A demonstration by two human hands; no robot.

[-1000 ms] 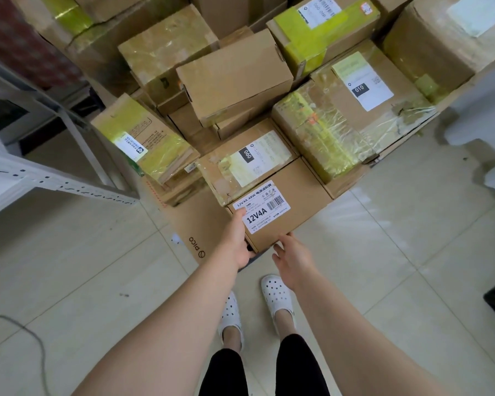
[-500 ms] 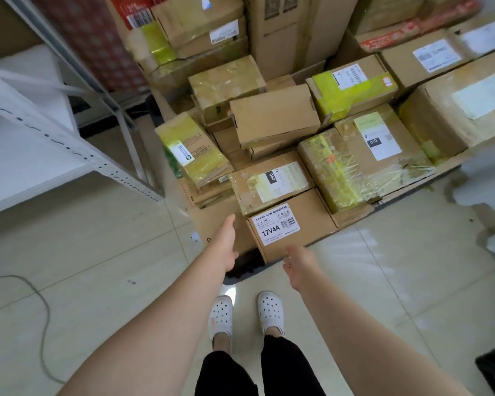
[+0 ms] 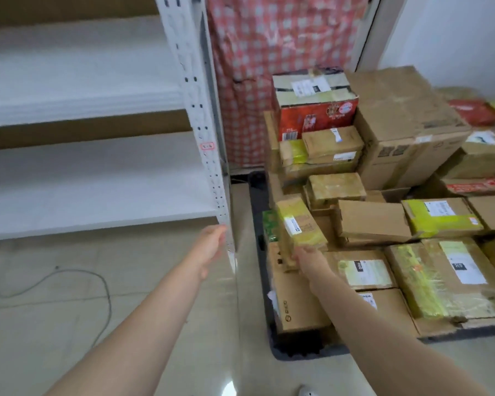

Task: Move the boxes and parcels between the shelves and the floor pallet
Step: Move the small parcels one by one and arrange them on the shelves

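A small carton wrapped in yellow tape (image 3: 297, 224), with a white label, lies tilted at the left edge of the parcel pile on the dark floor pallet (image 3: 300, 356). My right hand (image 3: 307, 260) grips its near end, fingers tucked under it. My left hand (image 3: 212, 247) hangs in the air, holding nothing, just in front of the white shelf post (image 3: 212, 167). The fingers are loose and apart. The white shelves (image 3: 97, 192) to the left hold nothing. The carton labelled 12V4A (image 3: 389, 312) sits at the pallet's near edge, under my right forearm.
Several more cartons are stacked on the pallet, with a red printed box (image 3: 316, 115) on top at the back. A red checked curtain (image 3: 283, 67) hangs behind. A grey cable (image 3: 77, 277) loops on the tiled floor at the left. My white shoe (image 3: 306, 391) shows at the bottom.
Both hands have left the 12V4A carton. The view has swung up and to the left. My right hand has reached to the yellow-taped carton and my left has moved toward the shelf post.
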